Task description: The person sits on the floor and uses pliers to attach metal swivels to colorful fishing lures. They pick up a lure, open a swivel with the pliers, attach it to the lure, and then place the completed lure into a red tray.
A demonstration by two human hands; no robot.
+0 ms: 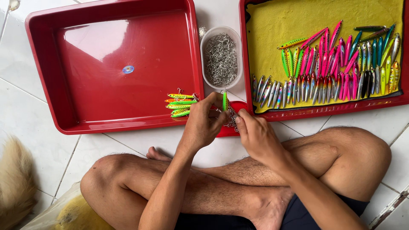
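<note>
My left hand (202, 121) pinches a small green fishing lure (224, 101) upright, just below the clear tub of silver hooks (220, 59). My right hand (255, 132) is close beside it, fingertips on a small clump of metal hooks (232, 119) over a small red lid (226, 130). Several green and orange lures with hooks (181, 105) lie in the near right corner of the big red tray (106, 64), left of my left hand.
A second red tray (324, 111) at right holds a yellow cloth (281, 21) with several rows of pink, green, silver and blue lures (332, 68). My crossed legs (221, 179) rest on the white tiled floor. A furry animal (15, 179) sits at far left.
</note>
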